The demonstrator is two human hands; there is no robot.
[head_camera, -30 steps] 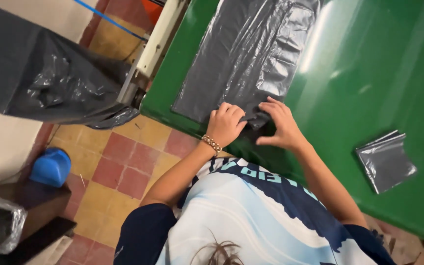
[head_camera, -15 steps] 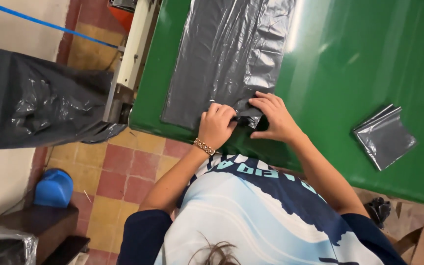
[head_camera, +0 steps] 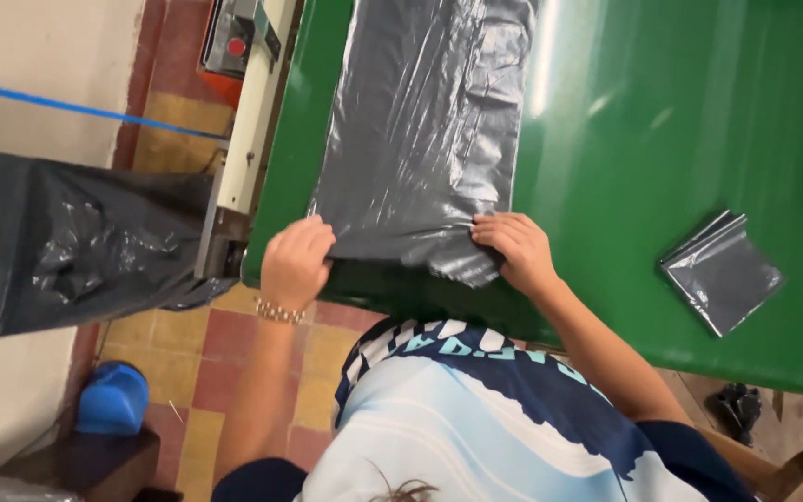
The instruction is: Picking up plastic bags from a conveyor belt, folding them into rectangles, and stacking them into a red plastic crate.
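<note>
while the long grey plastic sheet [head_camera: 425, 139] lies flat along the green table [head_camera: 662, 121], we see both hands at its near edge. our left hand [head_camera: 295, 260], with a gold bracelet [head_camera: 278, 311] at the wrist, is curled over the sheet's near left corner, fingers pinching the plastic right at the table's edge. our right hand [head_camera: 516, 249] grips the near right corner, fingers closed on a bunched fold of the same sheet. the plastic between the two hands is creased and slightly gathered; farther up the table it lies smoother and catches glare. a small folded grey bag [head_camera: 719, 271] lies on the green top, well apart to the right of the right hand. to the left of the table stands a white and orange machine [head_camera: 243, 65] and a large black bag [head_camera: 58, 246]. a blue cap [head_camera: 113, 400] rests low on the left, above the tiled floor [head_camera: 178, 363].
</note>
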